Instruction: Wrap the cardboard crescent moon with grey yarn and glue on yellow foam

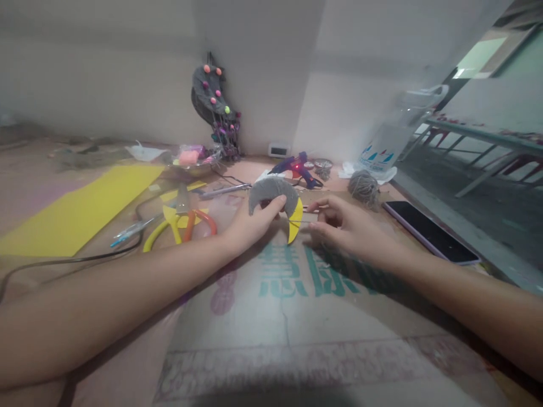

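My left hand (251, 225) clamps fingers on grey-wrapped crescent (275, 189); yellow tip (296, 219) lies between hands, away from surface's (253, 164) far edge. My right hand (345, 221) pinches yarn (304, 221) taut.

This looks like a craft workspace in a shared room, perhaps a classroom or workshop; which of these, I cannot tell. The worktop (123, 370), set against a plain pale wall (263, 68), carries a glue gun (297, 168) with a red light, scissors (199, 217), a ball of grey yarn (363, 186), yellow sheet (85, 209) and printed cardboard (331, 339). A finished-looking moon (212, 93) dotted with coloured balls stands by the wall, and the left hand (254, 226) holds a smaller crescent (274, 191), grey over yellow. At the right, across a grey floor (449, 220), a long table (479, 133) bears small scattered items, with red seats (524, 167) beneath it, which suggests room for several people.
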A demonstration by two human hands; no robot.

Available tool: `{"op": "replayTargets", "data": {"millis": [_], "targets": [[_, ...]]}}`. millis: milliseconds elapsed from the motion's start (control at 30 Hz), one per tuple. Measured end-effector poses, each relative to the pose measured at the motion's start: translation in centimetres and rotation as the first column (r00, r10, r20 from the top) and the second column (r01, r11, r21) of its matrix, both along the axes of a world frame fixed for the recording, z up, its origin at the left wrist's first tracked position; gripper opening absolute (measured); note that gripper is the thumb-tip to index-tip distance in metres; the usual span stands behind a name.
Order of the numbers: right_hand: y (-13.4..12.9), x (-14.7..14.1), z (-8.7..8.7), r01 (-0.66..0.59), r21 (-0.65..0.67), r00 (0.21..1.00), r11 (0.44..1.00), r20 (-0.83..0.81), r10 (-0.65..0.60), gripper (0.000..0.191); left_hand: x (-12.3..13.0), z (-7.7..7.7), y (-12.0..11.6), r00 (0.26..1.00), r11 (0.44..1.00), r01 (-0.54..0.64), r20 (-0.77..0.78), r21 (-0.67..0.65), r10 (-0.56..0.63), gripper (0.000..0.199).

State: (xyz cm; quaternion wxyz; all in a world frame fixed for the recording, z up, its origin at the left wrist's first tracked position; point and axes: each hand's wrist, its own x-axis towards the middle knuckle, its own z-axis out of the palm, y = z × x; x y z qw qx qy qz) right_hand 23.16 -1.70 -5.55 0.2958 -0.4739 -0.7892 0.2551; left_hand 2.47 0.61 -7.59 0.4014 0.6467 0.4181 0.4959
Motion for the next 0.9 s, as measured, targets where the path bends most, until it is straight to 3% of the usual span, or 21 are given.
{"op": "replayTargets", "data": {"millis": [100,233,400,900], "targets": [[0.6,0.4,0.2,0.073,0.166,0.988,0.983,0.123,-0.094,0.011,0.0,0.0,0.0,1.0,1.0,0.01,-0.006,0.014,-0.01,0.022],[1.3,0.7,-0.1,0.129,0.209,0.981,0.969,0.116,-0.156,0.013,-0.1,0.0,0.2,0.997,0.992,0.063,-0.058,0.107,-0.057,0.025],[1.3,0.8,-0.5,0.151,0.291,0.979,0.945,0.089,-0.184,0.015,-0.1,-0.2,0.5,0.99,0.99,0.099,-0.113,0.102,-0.087,0.027],[1.4,0.7,-1.2,0.084,0.359,0.982,0.929,0.128,-0.138,0.013,0.1,-0.1,0.2,0.97,0.971,0.203,-0.164,0.127,-0.181,0.021]]}}
